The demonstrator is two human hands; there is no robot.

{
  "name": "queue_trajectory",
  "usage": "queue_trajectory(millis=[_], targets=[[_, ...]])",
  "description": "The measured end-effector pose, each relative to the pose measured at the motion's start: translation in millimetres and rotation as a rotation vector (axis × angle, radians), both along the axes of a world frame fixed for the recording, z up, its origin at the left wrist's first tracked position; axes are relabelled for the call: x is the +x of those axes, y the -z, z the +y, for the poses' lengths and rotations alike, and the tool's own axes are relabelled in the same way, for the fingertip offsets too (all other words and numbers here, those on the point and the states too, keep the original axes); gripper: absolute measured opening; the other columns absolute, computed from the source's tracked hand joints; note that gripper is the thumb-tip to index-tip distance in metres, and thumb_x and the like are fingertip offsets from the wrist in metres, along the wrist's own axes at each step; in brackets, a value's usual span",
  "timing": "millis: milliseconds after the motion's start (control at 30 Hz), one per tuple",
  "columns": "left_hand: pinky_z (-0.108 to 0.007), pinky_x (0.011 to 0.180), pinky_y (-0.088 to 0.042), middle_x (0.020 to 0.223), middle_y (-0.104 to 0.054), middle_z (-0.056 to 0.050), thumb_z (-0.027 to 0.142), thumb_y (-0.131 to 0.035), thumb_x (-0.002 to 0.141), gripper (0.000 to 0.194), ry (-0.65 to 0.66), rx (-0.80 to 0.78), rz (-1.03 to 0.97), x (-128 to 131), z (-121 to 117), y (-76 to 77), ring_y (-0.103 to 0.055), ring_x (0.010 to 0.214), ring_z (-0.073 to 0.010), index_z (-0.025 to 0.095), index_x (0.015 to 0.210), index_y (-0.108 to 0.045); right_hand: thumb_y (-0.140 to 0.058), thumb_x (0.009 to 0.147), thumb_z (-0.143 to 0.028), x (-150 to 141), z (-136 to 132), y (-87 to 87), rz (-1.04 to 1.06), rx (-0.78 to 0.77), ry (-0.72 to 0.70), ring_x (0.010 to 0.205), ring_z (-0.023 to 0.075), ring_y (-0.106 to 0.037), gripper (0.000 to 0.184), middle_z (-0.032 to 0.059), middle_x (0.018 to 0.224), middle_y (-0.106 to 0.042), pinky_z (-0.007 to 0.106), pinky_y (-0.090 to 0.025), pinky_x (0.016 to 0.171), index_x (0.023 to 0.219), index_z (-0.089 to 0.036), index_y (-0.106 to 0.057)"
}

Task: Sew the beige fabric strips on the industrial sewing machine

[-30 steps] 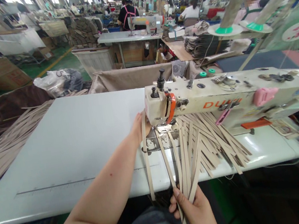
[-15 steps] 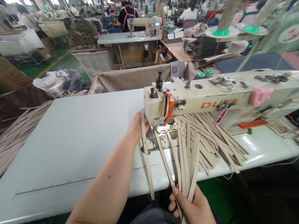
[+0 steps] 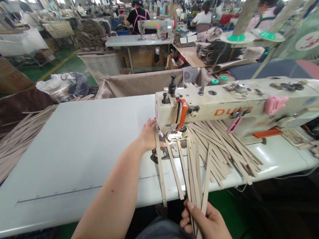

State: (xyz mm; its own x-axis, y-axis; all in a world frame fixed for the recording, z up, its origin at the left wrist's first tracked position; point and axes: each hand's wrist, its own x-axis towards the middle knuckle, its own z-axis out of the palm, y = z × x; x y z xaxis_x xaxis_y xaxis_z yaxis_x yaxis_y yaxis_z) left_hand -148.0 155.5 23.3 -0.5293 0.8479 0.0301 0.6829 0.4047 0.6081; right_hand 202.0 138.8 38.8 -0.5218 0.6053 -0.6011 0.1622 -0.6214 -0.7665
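My left hand (image 3: 149,134) lies at the left of the sewing machine's head (image 3: 166,112), fingers stretched out, their tips partly hidden by it. Across this hand runs a narrow beige strip (image 3: 161,176), hanging toward the table's front edge. Another beige strip (image 3: 175,174) comes from under the presser foot (image 3: 176,136), its lower end loose. Below the table edge my right hand (image 3: 206,224) is closed around a bunch of beige strips (image 3: 193,175), thumb pressed on top. The upper ends of these strips lie by the machine's needle area.
Many more strips (image 3: 217,154) fan out under the machine arm. A white table (image 3: 90,147) with a ruler line carries the machine. Long strips (image 3: 8,149) are heaped at the left. Thread cones (image 3: 247,15) and a fan (image 3: 311,41) stand at the right. Co-workers sit farther back.
One strip has slipped from my right thumb and fingers; its end now hangs free left of the hand. My left fingers have spread slightly beside the machine head.
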Motion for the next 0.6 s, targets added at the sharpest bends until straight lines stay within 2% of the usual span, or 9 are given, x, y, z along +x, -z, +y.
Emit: queue_trajectory(millis=[167, 267, 433, 600], targets=[[-0.072, 0.139, -0.032, 0.170, -0.055, -0.019, 0.037, -0.106, 0.056, 0.098, 0.024, -0.042, 0.026, -1.2, 1.6, 0.4, -0.038, 0.167, -0.0547, 0.023, 0.147, -0.072, -0.108, 0.060, -0.073, 7.4, 0.1, 9.8, -0.014, -0.013, -0.007, 0.061, 0.0158, -0.070, 0.070, 0.0046, 0.070, -0.078, 0.026, -0.058, 0.062, 0.093, -0.015, -0.086], [-0.072, 0.140, -0.032, 0.170, -0.053, -0.019, 0.040, -0.106, 0.058, 0.096, 0.028, -0.053, 0.027, -1.2, 0.8, -0.4, -0.035, 0.168, -0.0547, 0.023, 0.147, -0.073, -0.105, 0.064, -0.076, 10.1, 1.0, 12.6, -0.021, 0.073, -0.039, 0.059, 0.0156, -0.065, 0.071, 0.0044, 0.066, -0.076, 0.027, -0.053, 0.061, 0.095, -0.015, -0.087], [-0.069, 0.140, -0.032, 0.168, -0.054, -0.021, 0.043, -0.108, 0.059, 0.108, 0.009, -0.039, 0.026, -0.5, 0.2, 0.4, -0.038, 0.166, -0.0548, 0.019, 0.155, -0.066, -0.099, 0.068, -0.081, 12.5, 3.3, 12.4, -0.057, 0.209, -0.055, 0.059, 0.0186, -0.061, 0.073, 0.0028, 0.061, -0.072, 0.030, -0.049, 0.061, 0.098, -0.015, -0.089], [-0.071, 0.138, -0.035, 0.172, -0.050, -0.018, 0.045, -0.107, 0.058, 0.099, 0.012, -0.073, 0.052, 1.1, 1.9, -2.5, -0.039, 0.164, -0.0546, 0.025, 0.148, -0.072, -0.096, 0.073, -0.081, 13.4, 3.0, 11.0, -0.037, 0.268, -0.062, 0.062, 0.0202, -0.062, 0.072, 0.0026, 0.061, -0.071, 0.032, -0.052, 0.067, 0.102, -0.016, -0.091]])
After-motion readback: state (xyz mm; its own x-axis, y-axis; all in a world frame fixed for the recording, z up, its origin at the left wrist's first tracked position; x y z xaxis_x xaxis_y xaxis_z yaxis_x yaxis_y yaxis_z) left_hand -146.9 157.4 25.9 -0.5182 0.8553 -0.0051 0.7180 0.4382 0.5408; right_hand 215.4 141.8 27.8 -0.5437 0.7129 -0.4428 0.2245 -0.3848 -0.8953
